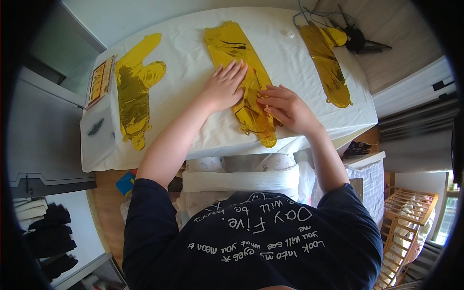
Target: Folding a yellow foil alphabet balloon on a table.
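1. Your left hand (226,87) lies flat on the middle gold foil balloon (244,72), palm down, fingers spread wide and holding nothing.
2. Your right hand (285,107) rests just beside it on the lower part of the same balloon; its fingers (268,95) are curled and close together, pressing or pinching the foil, though you cannot tell whether they actually grip a fold.
3. The middle balloon is deflated and lies lengthwise on the white sheet (188,63) that covers the table, running from the far edge down to the near edge, where its lower end (267,139) hangs slightly over.
4. A second flat gold balloon (134,89) lies well apart to your left on the same sheet, with a rounded lobe sticking out to one side.
5. A third gold balloon (328,65) lies to your right, near the table's right edge, its far end partly puffed.
6. A flat printed card (100,81) sits at the far left edge of the table, beside the left balloon.
7. A dark object with cords (356,38) lies beyond the far right corner.
8. A small clear piece (289,33) rests on the sheet between the middle and right balloons, near the far edge.
9. A wooden slatted frame (408,217) stands on the floor at your right.
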A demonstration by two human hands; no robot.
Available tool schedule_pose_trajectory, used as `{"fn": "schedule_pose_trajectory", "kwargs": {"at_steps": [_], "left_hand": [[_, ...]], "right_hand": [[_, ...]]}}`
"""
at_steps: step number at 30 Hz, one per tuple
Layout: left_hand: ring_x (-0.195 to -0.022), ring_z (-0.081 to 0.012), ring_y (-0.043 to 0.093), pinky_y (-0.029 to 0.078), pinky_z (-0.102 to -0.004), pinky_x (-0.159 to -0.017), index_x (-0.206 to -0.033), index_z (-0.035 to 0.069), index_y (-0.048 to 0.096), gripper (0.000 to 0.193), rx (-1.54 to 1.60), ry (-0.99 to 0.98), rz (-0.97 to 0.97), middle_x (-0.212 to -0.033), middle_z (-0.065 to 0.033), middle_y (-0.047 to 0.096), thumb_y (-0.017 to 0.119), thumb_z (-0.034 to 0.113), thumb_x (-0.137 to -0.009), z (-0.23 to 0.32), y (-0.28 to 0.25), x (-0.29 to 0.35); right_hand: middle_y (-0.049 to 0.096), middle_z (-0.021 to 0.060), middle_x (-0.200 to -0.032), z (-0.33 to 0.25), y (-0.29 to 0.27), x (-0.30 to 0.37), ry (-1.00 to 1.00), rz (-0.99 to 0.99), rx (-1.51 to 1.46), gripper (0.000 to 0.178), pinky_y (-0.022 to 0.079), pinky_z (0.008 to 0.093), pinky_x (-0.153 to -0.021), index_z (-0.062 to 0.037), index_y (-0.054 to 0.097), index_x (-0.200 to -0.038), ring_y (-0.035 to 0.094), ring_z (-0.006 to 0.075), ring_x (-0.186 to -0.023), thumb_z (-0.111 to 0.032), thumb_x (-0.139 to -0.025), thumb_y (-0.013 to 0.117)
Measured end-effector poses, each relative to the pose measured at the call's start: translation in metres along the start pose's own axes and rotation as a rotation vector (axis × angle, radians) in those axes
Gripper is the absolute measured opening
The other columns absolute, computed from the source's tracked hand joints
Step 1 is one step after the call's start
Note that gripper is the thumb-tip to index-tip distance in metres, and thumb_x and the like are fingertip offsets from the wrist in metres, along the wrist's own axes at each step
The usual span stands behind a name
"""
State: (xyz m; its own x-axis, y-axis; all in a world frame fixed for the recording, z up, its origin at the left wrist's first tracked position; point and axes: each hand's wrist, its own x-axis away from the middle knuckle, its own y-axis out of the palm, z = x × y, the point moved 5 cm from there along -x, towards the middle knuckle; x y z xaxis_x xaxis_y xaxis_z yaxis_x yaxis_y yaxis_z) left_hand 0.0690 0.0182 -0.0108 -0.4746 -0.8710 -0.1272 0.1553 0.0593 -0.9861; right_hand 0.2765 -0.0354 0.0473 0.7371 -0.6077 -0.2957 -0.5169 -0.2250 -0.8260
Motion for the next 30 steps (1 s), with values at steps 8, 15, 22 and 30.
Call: {"fn": "schedule_pose_trajectory", "kwargs": {"at_steps": [8, 15, 22, 30], "left_hand": [[-0.159, -0.0282, 0.016, 0.014, -0.0455, -0.129, -0.165, 0.008, 0.020, 0.072, -0.049, -0.015, -0.032, -0.171, -0.0124, 0.021, 0.043, 0.041, -0.106, 0.005, -0.005, 0.002], [-0.159, -0.0289, 0.017, 0.014, -0.0453, -0.129, -0.165, 0.008, 0.019, 0.073, 0.042, -0.025, -0.022, -0.171, -0.0142, 0.021, 0.039, 0.049, -0.108, -0.001, -0.001, 0.000], [-0.159, -0.0314, 0.017, 0.014, -0.0468, -0.129, -0.166, 0.025, 0.021, 0.082, 0.044, -0.020, -0.047, -0.172, -0.0144, 0.019, 0.045, 0.068, -0.100, 0.010, -0.011, 0.003], [-0.159, -0.0338, 0.017, 0.015, -0.0486, -0.128, -0.165, 0.024, 0.025, 0.087, 0.035, -0.005, -0.030, -0.171, -0.0167, 0.021, 0.042, 0.076, -0.097, 0.006, -0.005, 0.001]], "right_hand": [[0.060, 0.0179, -0.143, -0.003, 0.012, -0.005, 0.030, 0.015, -0.035, 0.037, 0.033, 0.0535, -0.121, -0.0018, 0.064, -0.134, 0.051, 0.0381, -0.140, -0.014, -0.100, 0.063], [0.057, 0.0150, -0.148, 0.003, 0.023, -0.001, -0.002, -0.086, 0.163, 0.049, 0.030, 0.0549, -0.123, -0.0054, 0.055, -0.146, 0.047, 0.0339, -0.144, -0.025, -0.102, 0.062], [0.053, 0.0134, -0.152, 0.003, 0.023, 0.001, 0.019, -0.120, 0.251, 0.049, 0.023, 0.0553, -0.125, -0.0066, 0.054, -0.147, 0.042, 0.0321, -0.148, -0.028, -0.103, 0.059], [0.054, 0.0138, -0.152, 0.002, 0.021, 0.004, 0.037, -0.041, 0.228, 0.054, 0.024, 0.0566, -0.124, -0.0059, 0.054, -0.148, 0.042, 0.0334, -0.148, -0.025, -0.099, 0.066]]}}
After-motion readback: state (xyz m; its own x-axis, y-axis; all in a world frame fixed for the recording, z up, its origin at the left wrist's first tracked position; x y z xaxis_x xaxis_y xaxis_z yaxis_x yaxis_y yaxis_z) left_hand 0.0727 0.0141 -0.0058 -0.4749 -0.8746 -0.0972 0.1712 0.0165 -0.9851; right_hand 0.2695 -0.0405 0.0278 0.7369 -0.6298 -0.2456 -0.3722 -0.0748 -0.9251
